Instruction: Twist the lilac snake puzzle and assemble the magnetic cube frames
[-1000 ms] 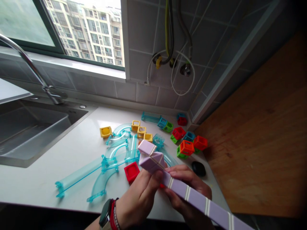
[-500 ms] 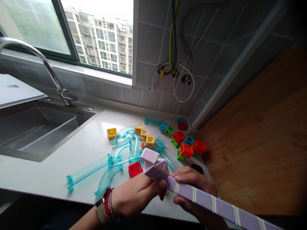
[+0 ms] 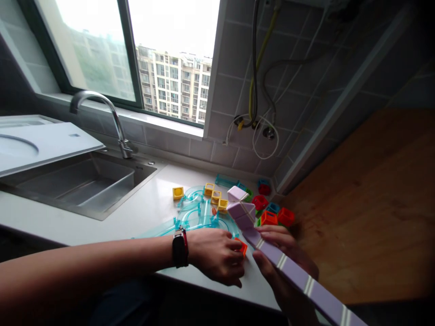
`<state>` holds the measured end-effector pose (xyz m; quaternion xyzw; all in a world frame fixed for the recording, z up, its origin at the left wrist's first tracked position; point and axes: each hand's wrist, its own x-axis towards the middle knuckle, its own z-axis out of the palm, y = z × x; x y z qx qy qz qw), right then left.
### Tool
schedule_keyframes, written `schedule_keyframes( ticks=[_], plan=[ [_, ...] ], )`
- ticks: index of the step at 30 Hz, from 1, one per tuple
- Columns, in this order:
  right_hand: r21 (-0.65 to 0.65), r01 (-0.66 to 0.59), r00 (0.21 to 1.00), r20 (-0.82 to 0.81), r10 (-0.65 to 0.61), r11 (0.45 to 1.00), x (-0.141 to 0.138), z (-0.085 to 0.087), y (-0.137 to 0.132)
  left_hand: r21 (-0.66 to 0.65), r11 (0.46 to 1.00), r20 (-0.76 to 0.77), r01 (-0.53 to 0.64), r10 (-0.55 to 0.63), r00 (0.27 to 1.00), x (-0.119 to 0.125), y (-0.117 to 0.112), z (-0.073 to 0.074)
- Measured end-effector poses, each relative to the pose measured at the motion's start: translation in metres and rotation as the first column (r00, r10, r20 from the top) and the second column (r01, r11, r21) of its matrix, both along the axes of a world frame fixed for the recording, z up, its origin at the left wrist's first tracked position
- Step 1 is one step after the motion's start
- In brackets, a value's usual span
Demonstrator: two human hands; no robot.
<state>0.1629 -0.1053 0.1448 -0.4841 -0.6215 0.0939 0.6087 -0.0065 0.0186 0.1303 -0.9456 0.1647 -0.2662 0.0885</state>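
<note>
My right hand [image 3: 288, 260] grips a lavender snake twist puzzle [image 3: 295, 274] made of wedge segments with pale bands. It slants from the lower right corner up to a folded end [image 3: 240, 208]. Left of it, my left hand [image 3: 217, 256], with a watch and bracelets at the wrist, is off the puzzle. Its fingers curl against an orange-red open-frame block [image 3: 242, 248], which they partly cover. How firmly they hold it is hard to see. Clear turquoise track pieces [image 3: 192, 213] lie behind that hand, partly hidden by the forearm.
Yellow blocks [image 3: 216, 196] and a single yellow block [image 3: 178, 193] sit on the white counter [image 3: 149, 213]. More coloured blocks [image 3: 269, 218] cluster at the right by a wooden panel [image 3: 353, 203]. A steel sink [image 3: 112, 181] with a tap [image 3: 117, 122] is at the left.
My left hand has let go of the snake puzzle and now reaches across to the orange-red block. The puzzle's folded end sits higher and further right. The view has shifted left and up.
</note>
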Motion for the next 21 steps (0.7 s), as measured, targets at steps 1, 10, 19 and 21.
schedule_keyframes(
  ticks=[1, 10, 19, 21],
  plan=[
    [0.013, -0.001, 1.000, 0.013, 0.000, 1.000, -0.003, 0.001, 0.001, 0.018, 0.999, 0.017, 0.029, -0.029, 0.999, -0.003, -0.002, 0.004],
    [0.077, 0.022, 0.995, 0.093, -0.029, 0.997, -0.007, 0.014, -0.005, 0.146, 0.983, -0.111, 0.113, -0.097, 0.989, -0.026, -0.021, 0.045],
    [0.014, 0.006, 0.995, 0.095, -0.007, 1.000, 0.012, 0.021, -0.023, 0.222, 0.971, -0.232, 0.094, -0.041, 0.972, -0.024, -0.038, 0.082],
    [0.070, -0.037, 0.997, 0.070, 0.032, 0.997, 0.013, 0.021, -0.025, 0.219, 0.973, -0.228, 0.067, -0.015, 0.973, -0.021, -0.037, 0.083]
  ],
)
